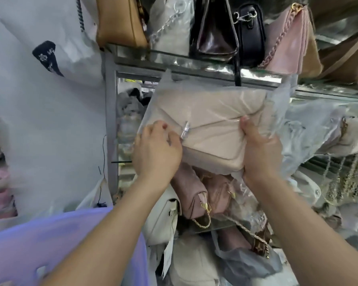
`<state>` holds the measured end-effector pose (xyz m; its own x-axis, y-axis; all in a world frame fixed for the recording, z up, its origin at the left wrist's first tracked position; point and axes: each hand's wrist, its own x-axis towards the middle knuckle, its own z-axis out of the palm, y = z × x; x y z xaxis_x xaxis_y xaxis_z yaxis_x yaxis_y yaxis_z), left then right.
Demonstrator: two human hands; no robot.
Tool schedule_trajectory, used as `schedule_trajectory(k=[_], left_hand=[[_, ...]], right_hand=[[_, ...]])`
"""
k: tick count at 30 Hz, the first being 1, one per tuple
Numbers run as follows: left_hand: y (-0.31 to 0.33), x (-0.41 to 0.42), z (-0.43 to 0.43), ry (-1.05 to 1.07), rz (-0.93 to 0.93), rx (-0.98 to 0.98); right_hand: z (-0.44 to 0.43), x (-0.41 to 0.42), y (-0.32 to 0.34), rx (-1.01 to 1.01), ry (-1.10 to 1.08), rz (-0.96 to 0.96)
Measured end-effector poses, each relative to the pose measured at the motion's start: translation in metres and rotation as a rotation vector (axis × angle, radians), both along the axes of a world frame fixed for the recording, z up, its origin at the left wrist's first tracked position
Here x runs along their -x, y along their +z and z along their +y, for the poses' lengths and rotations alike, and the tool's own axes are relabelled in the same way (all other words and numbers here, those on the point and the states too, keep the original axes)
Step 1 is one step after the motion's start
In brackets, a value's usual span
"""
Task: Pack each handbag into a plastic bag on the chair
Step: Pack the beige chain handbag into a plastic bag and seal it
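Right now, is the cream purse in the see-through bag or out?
In, at least mostly. The plastic bag lies shiny over the cream purse and sticks out past its top and right edges.

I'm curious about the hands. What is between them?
In the head view, the cream handbag inside its clear plastic bag fills the stretch between left hand and right hand, its silver clasp beside the left hand.
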<state>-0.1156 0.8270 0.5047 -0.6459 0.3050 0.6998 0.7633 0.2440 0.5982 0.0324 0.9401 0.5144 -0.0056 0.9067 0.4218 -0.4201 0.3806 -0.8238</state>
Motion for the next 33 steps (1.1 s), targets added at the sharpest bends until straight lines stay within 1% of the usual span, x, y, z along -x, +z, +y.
schedule_trajectory(k=[2,4,6,9,12,14,15,16,18,19,21,24,28,30,33], left_hand=[[0.01,0.006,0.011,-0.047,-0.047,0.13],[0.019,0.009,0.02,-0.104,-0.143,0.206],[0.019,0.013,0.025,-0.138,-0.183,0.156],[0.022,0.024,0.025,-0.344,-0.313,0.056],[0.022,0.03,0.019,-0.471,-0.365,0.098],[0.02,0.029,0.015,-0.485,-0.353,0.197],[0.017,0.029,0.015,-0.46,-0.301,0.284],[0.015,0.028,0.016,-0.408,-0.225,0.389],[0.007,0.027,0.016,-0.291,-0.051,0.503],[0.005,0.026,0.016,-0.223,-0.026,0.492],[0.005,0.024,0.016,-0.102,-0.049,0.421],[0.006,0.015,0.011,-0.053,-0.072,0.399],[0.005,0.013,0.005,-0.084,-0.112,0.318],[0.005,0.011,0.0,-0.144,-0.133,0.272],[0.006,0.006,-0.011,-0.242,-0.215,0.178]], right_hand=[[-0.006,0.012,0.005,-0.044,-0.101,-0.005],[-0.018,0.027,0.01,-0.105,-0.196,-0.051],[-0.031,0.042,0.011,-0.185,-0.291,-0.115],[-0.033,0.058,0.012,-0.289,-0.376,-0.217],[-0.032,0.07,0.011,-0.326,-0.433,-0.312],[-0.036,0.076,0.006,-0.323,-0.433,-0.382],[-0.037,0.078,0.003,-0.32,-0.424,-0.423],[-0.038,0.078,0.001,-0.316,-0.416,-0.462],[-0.038,0.074,-0.004,-0.297,-0.399,-0.537],[-0.038,0.071,-0.005,-0.287,-0.385,-0.582],[-0.04,0.066,-0.008,-0.274,-0.35,-0.659],[-0.044,0.065,-0.009,-0.266,-0.274,-0.655],[-0.047,0.055,-0.013,-0.279,-0.228,-0.666],[-0.05,0.045,-0.017,-0.297,-0.224,-0.647],[-0.054,0.03,-0.021,-0.325,-0.23,-0.619]])
